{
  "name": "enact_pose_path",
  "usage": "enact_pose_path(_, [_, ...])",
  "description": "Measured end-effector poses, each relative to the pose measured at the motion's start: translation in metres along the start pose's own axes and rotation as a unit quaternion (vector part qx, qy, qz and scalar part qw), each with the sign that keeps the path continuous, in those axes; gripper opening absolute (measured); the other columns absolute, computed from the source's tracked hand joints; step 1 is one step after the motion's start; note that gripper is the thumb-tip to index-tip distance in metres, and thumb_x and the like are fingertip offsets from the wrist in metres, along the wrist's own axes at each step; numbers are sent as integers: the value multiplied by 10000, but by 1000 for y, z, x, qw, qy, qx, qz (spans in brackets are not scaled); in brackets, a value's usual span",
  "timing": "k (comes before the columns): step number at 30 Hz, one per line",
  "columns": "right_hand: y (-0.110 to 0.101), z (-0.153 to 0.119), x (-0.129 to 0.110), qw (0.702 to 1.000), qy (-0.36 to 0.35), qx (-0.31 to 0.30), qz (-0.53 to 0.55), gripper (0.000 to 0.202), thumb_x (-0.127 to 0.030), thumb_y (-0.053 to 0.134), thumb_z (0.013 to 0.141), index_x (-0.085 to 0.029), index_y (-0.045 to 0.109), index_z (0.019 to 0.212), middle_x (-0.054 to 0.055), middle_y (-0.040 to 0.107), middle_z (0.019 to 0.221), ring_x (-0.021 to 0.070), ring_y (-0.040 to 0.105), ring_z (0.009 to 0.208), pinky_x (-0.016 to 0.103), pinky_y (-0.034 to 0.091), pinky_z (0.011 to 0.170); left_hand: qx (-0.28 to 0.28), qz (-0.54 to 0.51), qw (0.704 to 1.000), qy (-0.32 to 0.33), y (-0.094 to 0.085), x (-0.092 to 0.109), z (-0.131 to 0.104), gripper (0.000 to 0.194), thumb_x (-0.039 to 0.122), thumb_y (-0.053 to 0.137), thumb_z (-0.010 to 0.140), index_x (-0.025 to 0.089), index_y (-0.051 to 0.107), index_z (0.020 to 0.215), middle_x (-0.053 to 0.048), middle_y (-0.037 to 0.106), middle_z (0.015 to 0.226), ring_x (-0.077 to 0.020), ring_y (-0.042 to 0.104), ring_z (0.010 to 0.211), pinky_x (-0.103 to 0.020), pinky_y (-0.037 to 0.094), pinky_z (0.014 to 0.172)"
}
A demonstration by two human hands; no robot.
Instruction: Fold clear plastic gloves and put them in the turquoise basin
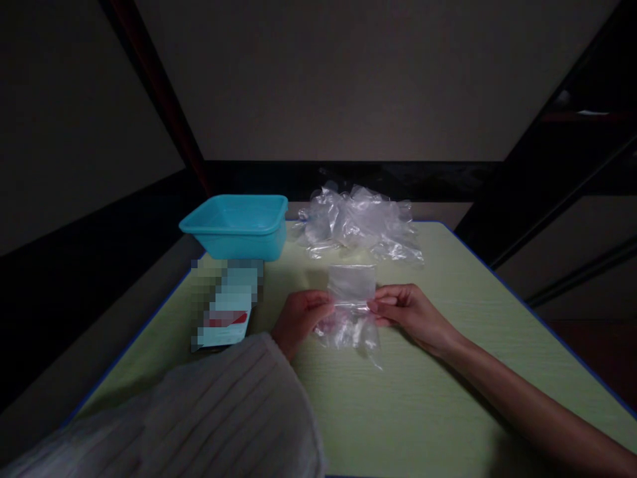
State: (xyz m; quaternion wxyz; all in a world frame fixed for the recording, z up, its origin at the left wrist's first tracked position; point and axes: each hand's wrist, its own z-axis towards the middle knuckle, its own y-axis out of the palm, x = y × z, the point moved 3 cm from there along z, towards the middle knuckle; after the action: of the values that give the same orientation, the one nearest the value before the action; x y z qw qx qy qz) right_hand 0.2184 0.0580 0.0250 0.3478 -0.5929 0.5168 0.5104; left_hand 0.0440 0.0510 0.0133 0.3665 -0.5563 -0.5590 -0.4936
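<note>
A clear plastic bag is stretched between my two hands over the middle of the table. Its upper part looks flat and smooth, while the lower part hangs crumpled toward me. My left hand pinches the bag's left edge between thumb and fingers. On the opposite edge, my right hand pinches it at about the same height. Whether anything lies inside the bag I cannot tell. Beyond it is a loose heap of clear plastic bags.
At the back left of the green table stands a turquoise plastic basin. In front of the basin, left of my left hand, a phone with a lit, partly blurred screen is propped at a slant. A wall rises behind the table.
</note>
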Motion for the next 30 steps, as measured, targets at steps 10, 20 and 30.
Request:
enact_pose_path(10, [1,-2,-4,999,-31,-28,-11,123,-205,772,489,-215,739,607,-1,683,572,92,583,513,211,492,556,9,-8,1000,3,-1,-1,1,194,265,649,500,126,688,628,-3,634,546,-126,559,528,-208,416,494])
enact_pose_path(20, [-3,-5,-12,982,-135,18,-128,86,-266,672,618,-215,741,623,38,699,621,161,609,568,293,496,540,19,-44,999,-24,-3,1,-1,389,272,608,537,123,680,888,5,600,572,-116,533,507,-214,409,474])
enact_pose_path(30, [-4,-8,-15,970,-181,33,-156,118,-249,629,663,-207,739,666,46,709,695,176,624,624,300,496,588,47,16,999,18,-1,10,-6,420,352,658,542,119,613,888,18,600,551,-112,539,504,-216,439,479])
